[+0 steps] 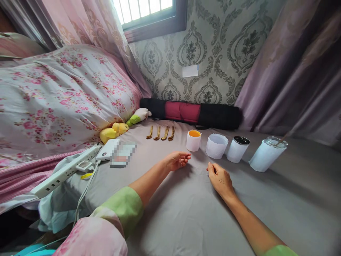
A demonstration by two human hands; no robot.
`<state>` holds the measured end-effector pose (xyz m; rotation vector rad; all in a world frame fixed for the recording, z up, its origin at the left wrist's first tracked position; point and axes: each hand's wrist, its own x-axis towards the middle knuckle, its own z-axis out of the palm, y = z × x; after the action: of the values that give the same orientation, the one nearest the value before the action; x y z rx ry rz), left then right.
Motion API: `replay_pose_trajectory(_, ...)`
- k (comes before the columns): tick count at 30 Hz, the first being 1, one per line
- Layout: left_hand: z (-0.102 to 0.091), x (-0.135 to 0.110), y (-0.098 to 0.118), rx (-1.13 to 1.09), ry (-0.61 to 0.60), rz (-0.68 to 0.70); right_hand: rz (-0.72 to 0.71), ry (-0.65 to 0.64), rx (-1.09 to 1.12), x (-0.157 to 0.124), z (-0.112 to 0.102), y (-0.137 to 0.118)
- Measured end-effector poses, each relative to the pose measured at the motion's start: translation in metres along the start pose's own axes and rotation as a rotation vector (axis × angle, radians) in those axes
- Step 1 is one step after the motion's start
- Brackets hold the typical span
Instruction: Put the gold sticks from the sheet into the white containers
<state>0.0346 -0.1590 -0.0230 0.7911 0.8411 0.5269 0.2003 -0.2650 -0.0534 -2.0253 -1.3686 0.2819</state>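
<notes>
My left hand (178, 160) rests on the grey bedsheet (186, 213) with its fingers loosely curled, palm partly up, and nothing in it. My right hand (220, 179) lies knuckles up on the sheet, fingers curled under, and holds nothing that I can see. Just beyond the hands stands a row of white-wrapped containers: a cup with orange contents (193, 140), a wide white cup (216, 145), a dark-rimmed cup (239, 149) and a glass jar (268, 154) with a stick in it. Several gold spoons (161, 133) lie side by side further left.
A floral quilt (58, 96) is heaped at the left with yellow plush toys (114, 131) at its foot. A white power strip (64, 172), a charger and a cable lie at the left edge. A black and red rolled bag (194, 113) lies along the wall.
</notes>
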Motion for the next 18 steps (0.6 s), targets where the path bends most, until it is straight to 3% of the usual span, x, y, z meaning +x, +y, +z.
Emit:
replay_pose_trajectory(9,-0.015,0.02,0.02,0.182,0.188,0.127,-0.013,-0.002,0.01,0.001,0.0,0.0)
replay_pose_trajectory(18,-0.032,0.033,0.041,0.529,0.396,0.247,0.005,-0.011,-0.014,-0.001,-0.001,-0.003)
